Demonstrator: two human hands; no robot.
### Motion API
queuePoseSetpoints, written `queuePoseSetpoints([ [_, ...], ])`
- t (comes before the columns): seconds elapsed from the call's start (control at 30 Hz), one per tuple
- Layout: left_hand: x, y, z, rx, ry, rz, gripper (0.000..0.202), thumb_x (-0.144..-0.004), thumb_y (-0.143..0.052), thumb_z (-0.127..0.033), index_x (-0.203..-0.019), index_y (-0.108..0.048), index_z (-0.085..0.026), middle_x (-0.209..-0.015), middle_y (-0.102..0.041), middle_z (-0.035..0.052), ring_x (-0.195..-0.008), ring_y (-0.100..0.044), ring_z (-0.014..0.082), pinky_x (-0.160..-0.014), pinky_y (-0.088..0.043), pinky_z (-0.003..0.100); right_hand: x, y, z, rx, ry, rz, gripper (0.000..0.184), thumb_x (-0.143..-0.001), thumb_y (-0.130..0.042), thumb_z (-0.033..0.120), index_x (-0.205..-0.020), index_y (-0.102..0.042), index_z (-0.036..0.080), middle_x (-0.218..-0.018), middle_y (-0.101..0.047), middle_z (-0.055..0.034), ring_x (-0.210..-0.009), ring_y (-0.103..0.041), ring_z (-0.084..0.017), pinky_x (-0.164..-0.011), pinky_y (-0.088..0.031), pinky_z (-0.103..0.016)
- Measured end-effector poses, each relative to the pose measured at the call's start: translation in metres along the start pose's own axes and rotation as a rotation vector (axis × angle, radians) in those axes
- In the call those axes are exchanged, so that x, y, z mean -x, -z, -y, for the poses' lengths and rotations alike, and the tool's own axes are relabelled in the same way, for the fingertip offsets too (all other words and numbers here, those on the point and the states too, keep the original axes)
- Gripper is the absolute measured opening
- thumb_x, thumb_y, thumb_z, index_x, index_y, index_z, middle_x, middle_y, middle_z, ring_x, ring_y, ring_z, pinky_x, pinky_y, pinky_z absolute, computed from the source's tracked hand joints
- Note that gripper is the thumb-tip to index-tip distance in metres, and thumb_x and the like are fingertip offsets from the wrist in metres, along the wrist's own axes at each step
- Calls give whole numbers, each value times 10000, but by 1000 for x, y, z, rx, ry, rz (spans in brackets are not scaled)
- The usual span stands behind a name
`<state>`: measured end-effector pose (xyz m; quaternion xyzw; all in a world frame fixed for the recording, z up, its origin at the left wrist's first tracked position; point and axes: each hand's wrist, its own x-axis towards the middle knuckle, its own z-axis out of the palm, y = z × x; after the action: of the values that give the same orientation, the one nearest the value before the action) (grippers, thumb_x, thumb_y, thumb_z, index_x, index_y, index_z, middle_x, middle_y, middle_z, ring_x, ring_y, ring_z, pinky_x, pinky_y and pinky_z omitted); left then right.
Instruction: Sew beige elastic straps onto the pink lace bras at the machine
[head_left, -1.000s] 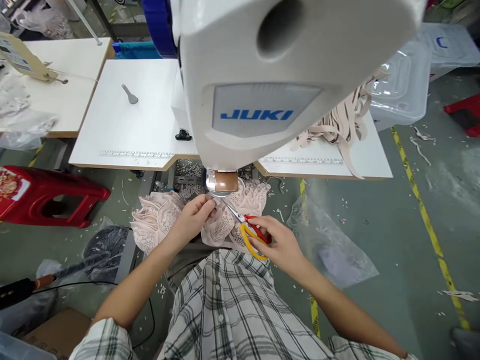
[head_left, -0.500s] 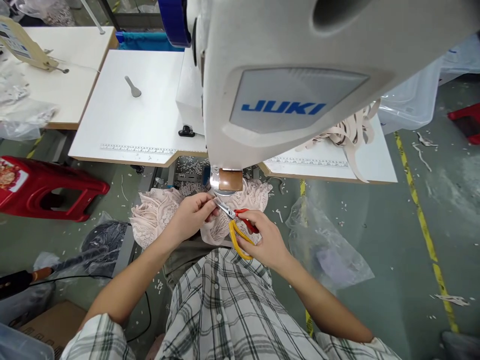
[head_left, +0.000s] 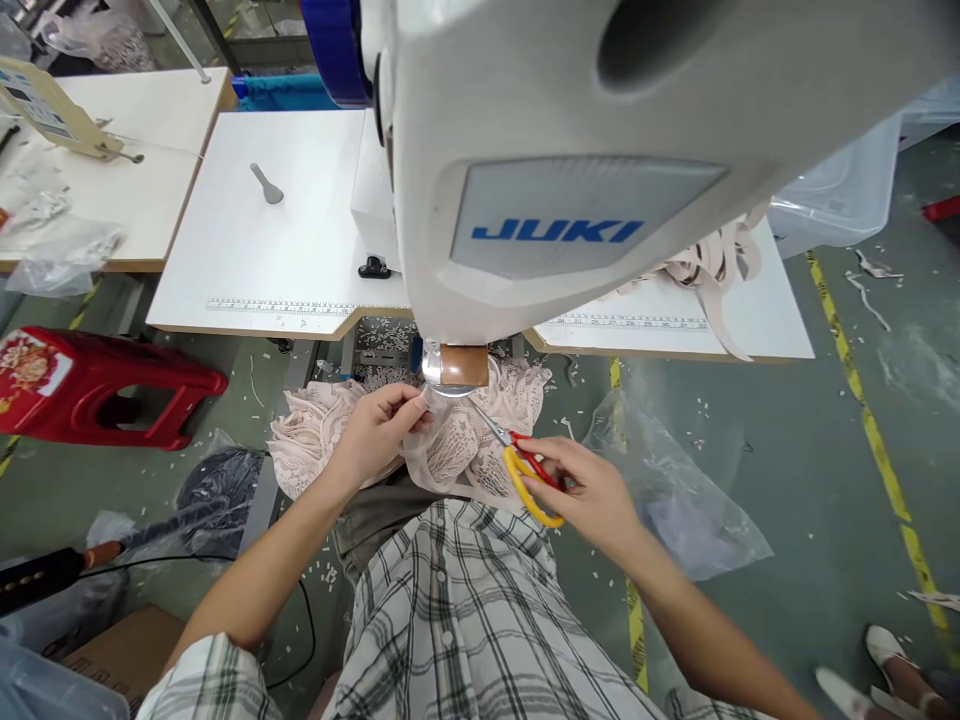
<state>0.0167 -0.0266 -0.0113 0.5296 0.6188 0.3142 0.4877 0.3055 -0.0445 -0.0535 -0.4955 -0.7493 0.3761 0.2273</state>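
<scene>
My left hand (head_left: 384,428) pinches the edge of a pale pink lace garment (head_left: 457,445) just below the sewing machine head (head_left: 555,230). In my right hand (head_left: 589,490) is a pair of scissors (head_left: 531,478) with one red and one yellow handle. The scissors' blades point up and left over the lace, apart from my left hand. More of the pink lace (head_left: 304,440) lies bunched to the left of my left wrist. The machine's needle area is hidden behind its metal and brown front guard (head_left: 463,367).
A white table (head_left: 292,230) surrounds the machine, with pink strips (head_left: 724,275) lying on its right side. A red stool (head_left: 105,390) stands at left. Right of me, a clear plastic bag (head_left: 675,490) lies on the floor. Someone's shoes (head_left: 885,650) show at lower right.
My right hand has drawn the scissors away to the right and slightly down from my left hand. My left hand keeps its pinch near the same spot. Shoes have come into view.
</scene>
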Motion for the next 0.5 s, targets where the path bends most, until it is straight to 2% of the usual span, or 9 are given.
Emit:
queuePoseSetpoints([
  [0.07,0,3,2,-215,-102,-75,263,-955,-490,-340,-859,-683,-189,-805,-691,43,-731,-619,171,-648,-449,256,-2,17,-13,66,-35,17,278,-872,-638,426,-1133,-686,344,-793,-687,-23,-573,-601,-191,-517,-516,-345],
  [0.13,0,5,4,-436,-180,-116,259,-955,-469,-315,-978,-691,-185,-786,-688,42,-701,-606,177,-631,-420,267,-19,36,-28,172,-109,5,316,-855,-639,495,-1105,-696,310,-748,-682,-28,-551,-594,-196,-469,-474,-329],
  [0.23,-2,11,2,-575,-216,-32,291,-953,-440,-289,-1102,-670,-191,-852,-716,50,-730,-635,194,-642,-424,273,-69,66,-52,381,-242,-148,396,-839,-622,554,-1069,-693,240,-817,-709,-70,-628,-631,-237,-486,-442,-328],
  [0.3,-5,17,-3,-545,-168,59,295,-965,-418,-297,-1079,-675,-208,-904,-735,50,-770,-663,200,-656,-443,267,-109,85,-68,481,-249,-249,390,-842,-619,502,-1088,-684,207,-923,-720,-103,-761,-659,-281,-589,-480,-366],
  [0.37,-8,25,-9,-488,-97,146,296,-979,-411,-320,-1110,-659,-224,-927,-743,42,-787,-678,203,-652,-458,259,-139,99,-78,549,-166,-259,337,-850,-603,395,-1094,-686,177,-1076,-708,-144,-929,-653,-326,-743,-508,-428],
  [0.43,-9,32,-10,-503,-56,202,292,-986,-427,-342,-1172,-623,-231,-909,-742,36,-779,-679,208,-635,-460,260,-149,102,-77,562,-59,-309,333,-859,-584,332,-1126,-678,156,-1213,-662,-172,-1098,-602,-357,-910,-477,-490],
  [0.5,-9,32,-8,-649,-90,178,253,-983,-458,-326,-1133,-628,-213,-854,-728,48,-760,-664,226,-633,-454,281,-135,88,-60,437,-8,-396,346,-882,-585,352,-1161,-658,162,-1228,-651,-164,-1146,-582,-343,-967,-460,-499],
])
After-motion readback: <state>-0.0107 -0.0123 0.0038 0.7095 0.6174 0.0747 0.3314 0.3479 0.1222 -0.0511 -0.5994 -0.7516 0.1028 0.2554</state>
